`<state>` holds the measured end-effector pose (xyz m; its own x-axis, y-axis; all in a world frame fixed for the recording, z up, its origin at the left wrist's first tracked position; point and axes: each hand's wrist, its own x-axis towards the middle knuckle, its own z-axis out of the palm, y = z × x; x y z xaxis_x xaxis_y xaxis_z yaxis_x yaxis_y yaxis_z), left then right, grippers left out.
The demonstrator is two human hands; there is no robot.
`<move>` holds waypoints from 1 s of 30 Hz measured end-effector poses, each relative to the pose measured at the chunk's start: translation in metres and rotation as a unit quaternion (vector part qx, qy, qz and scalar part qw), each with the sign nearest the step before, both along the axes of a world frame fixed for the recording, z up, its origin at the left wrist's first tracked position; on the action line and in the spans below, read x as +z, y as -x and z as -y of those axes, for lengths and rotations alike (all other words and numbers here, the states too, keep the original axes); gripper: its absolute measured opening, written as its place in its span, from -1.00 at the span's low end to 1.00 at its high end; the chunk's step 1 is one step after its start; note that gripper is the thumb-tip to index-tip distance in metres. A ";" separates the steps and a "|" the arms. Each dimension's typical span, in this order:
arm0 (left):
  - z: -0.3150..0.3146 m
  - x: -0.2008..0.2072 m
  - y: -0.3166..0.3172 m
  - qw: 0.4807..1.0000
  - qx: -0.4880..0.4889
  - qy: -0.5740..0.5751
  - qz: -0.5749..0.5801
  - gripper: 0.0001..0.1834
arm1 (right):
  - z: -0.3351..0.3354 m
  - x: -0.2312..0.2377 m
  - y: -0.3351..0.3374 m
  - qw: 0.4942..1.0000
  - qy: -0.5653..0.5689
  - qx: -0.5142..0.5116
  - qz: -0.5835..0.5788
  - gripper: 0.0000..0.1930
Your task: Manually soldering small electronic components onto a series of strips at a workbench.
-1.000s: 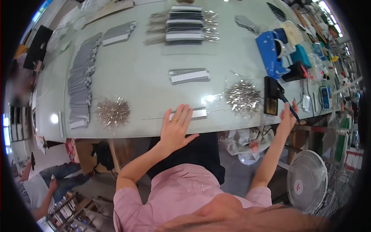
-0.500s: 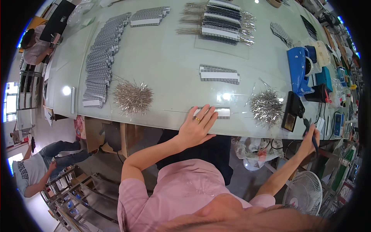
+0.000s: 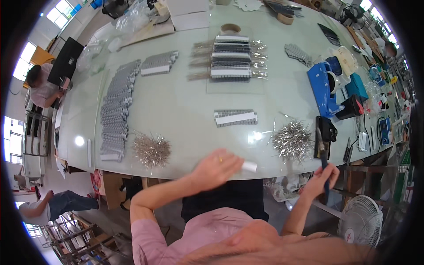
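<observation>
At three o'clock, right fingers (image 3: 334, 173) are gripping, seemingly cleaning, a soldering iron (image 3: 324, 162). Left fingers' (image 3: 229, 162) hold is unclear; next seems to need steadiness.

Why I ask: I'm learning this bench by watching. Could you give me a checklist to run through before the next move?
1. Dark-handled tool gripped in the right hand: ok.
2. Tool tip clear of the black holder: cannot tell; they overlap in this view.
3. Tool hot: cannot tell.
4. White-banded strip fully visible: not ok; the left hand covers most of it.
5. Left hand pressing on that strip: cannot tell; the hand is blurred.
6. Silver wire piles on both sides: ok, left pile and right pile.
</observation>
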<state>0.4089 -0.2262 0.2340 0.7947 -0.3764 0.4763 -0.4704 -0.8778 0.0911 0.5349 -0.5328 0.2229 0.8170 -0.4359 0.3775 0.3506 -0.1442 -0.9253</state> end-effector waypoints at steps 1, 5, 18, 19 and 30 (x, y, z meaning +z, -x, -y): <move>-0.012 0.004 -0.023 0.999 0.011 0.023 0.030 -0.63 | -0.011 -0.004 0.002 1.000 0.000 0.007 -0.007 -0.87; -0.066 0.010 -0.144 0.985 0.084 0.011 0.150 -0.67 | -0.034 -0.039 0.000 1.000 -0.009 0.006 0.001 -0.90; -0.111 -0.041 -0.223 0.960 0.154 -0.055 0.226 -0.81 | -0.026 -0.083 -0.003 0.997 0.007 -0.002 -0.071 -0.84; -0.102 -0.040 -0.216 0.969 0.136 -0.017 0.208 -0.74 | -0.003 -0.113 -0.014 0.998 0.055 0.020 0.015 -0.82; -0.040 -0.065 -0.076 0.984 0.154 0.077 -0.054 -0.33 | -0.042 -0.074 -0.011 0.998 0.021 0.046 -0.030 -0.82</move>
<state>0.4850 -0.1858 0.1689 0.9085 -0.0404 0.4159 -0.1656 -0.9487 0.2695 0.5464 -0.4912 0.1486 0.8746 -0.3424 0.3431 0.3081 -0.1537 -0.9388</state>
